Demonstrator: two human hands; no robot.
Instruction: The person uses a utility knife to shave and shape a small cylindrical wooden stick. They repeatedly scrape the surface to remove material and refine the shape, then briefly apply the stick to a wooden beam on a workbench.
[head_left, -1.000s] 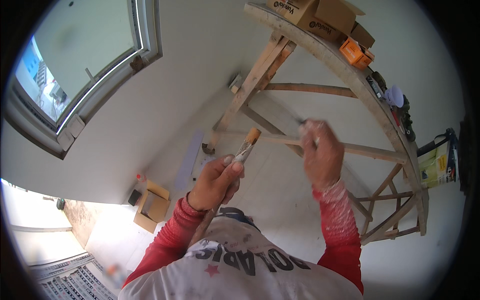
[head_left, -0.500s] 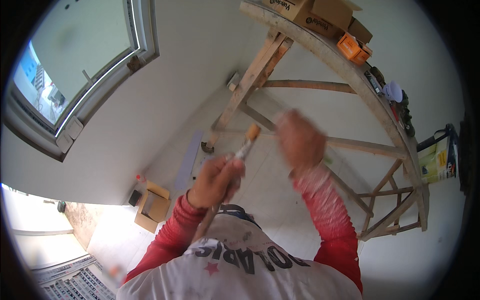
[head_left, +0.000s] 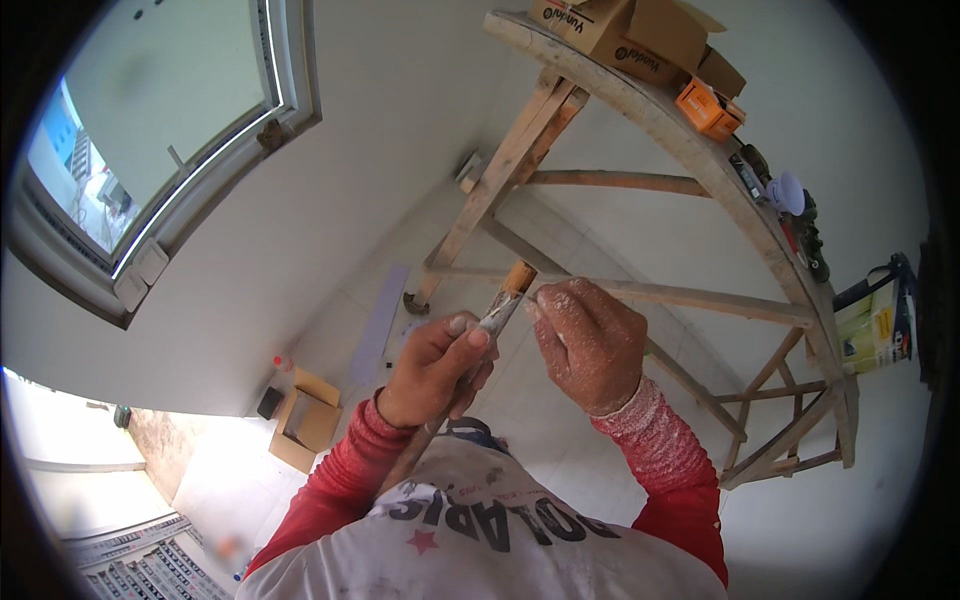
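Observation:
In front of my chest, my left hand (head_left: 432,372) is closed around a long wooden stick (head_left: 518,279). The stick's upper end is bare orange-brown, with a whitish, wrapped-looking section below it. Its lower part slants down past my wrist toward my shirt. My right hand (head_left: 592,345), coated in white dust, is beside the stick's upper end with thumb and forefinger pinched together. Whatever those fingertips hold, if anything, is too small to make out. Both my sleeves are red, and the right cuff is dusted white.
A wooden trestle platform (head_left: 640,105) curves across the right, bearing cardboard boxes (head_left: 640,45), an orange box (head_left: 708,108) and small tools. Beside it hangs a yellow-green bag (head_left: 878,325). An open carton (head_left: 305,420) stands on the floor at left, below a window (head_left: 165,130).
My right hand, blurred and higher before, has come down and inward to the stick's upper end. The stick and my left hand have shifted slightly.

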